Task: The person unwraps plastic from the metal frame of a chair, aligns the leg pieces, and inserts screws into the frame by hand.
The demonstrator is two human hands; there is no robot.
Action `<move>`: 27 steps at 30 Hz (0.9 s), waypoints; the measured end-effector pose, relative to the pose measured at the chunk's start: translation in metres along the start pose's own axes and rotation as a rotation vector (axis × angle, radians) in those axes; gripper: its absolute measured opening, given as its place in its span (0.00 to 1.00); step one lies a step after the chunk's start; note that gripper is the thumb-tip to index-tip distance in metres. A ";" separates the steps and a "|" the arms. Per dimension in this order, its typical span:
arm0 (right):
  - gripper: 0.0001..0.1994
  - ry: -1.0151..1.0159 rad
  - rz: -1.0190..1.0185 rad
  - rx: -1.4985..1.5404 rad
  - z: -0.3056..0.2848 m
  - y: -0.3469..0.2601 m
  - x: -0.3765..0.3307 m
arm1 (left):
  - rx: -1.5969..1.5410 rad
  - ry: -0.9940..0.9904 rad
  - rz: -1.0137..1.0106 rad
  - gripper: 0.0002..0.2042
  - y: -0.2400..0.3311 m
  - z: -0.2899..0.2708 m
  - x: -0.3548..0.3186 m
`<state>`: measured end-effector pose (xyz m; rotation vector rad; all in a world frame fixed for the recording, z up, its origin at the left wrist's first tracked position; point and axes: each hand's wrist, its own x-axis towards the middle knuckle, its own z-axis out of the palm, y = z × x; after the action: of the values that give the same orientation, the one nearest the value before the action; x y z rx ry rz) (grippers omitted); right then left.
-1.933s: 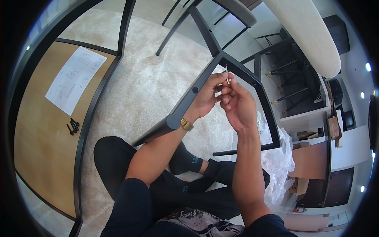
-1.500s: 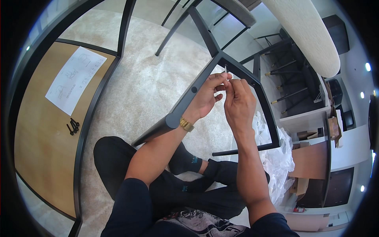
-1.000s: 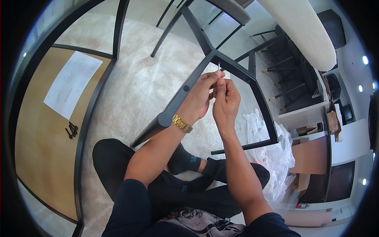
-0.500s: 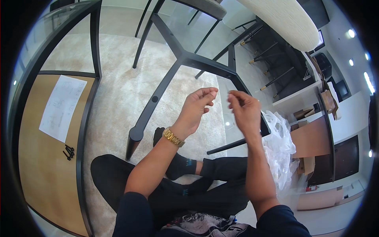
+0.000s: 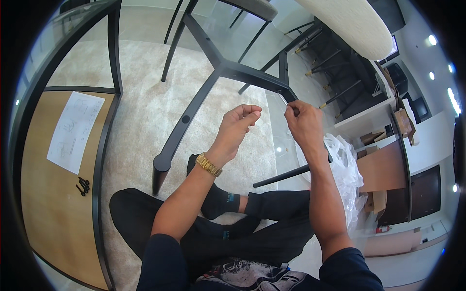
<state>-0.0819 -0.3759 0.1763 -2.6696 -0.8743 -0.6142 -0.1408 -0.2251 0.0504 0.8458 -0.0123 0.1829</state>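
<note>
- Beige carpet (image 5: 141, 121) underlies a black metal table frame (image 5: 194, 104); white instruction sheet (image 5: 75, 131) and black screws (image 5: 81, 186) lie on a wooden panel (image 5: 48, 213).
- Left hand (image 5: 239, 123) pinches closed, contents unclear; right hand (image 5: 305, 123) pinches the frame's corner, beside a clear plastic bag (image 5: 342, 169).

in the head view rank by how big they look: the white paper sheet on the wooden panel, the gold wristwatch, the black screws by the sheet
1. White paper instruction sheet on the wooden panel: clearly largest.
2. Gold metal wristwatch on the left wrist.
3. Small black screws: the cluster looks about watch-sized; the watch sits nearer the camera, so their order is unsure.
</note>
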 end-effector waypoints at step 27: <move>0.11 0.186 0.502 1.412 0.048 -0.005 -0.022 | 0.041 0.033 0.035 0.09 -0.010 -0.001 0.002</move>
<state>-0.0861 -0.3654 0.1246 -1.3842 -0.2921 -0.0180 -0.1372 -0.2304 0.0422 0.8842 0.0070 0.2307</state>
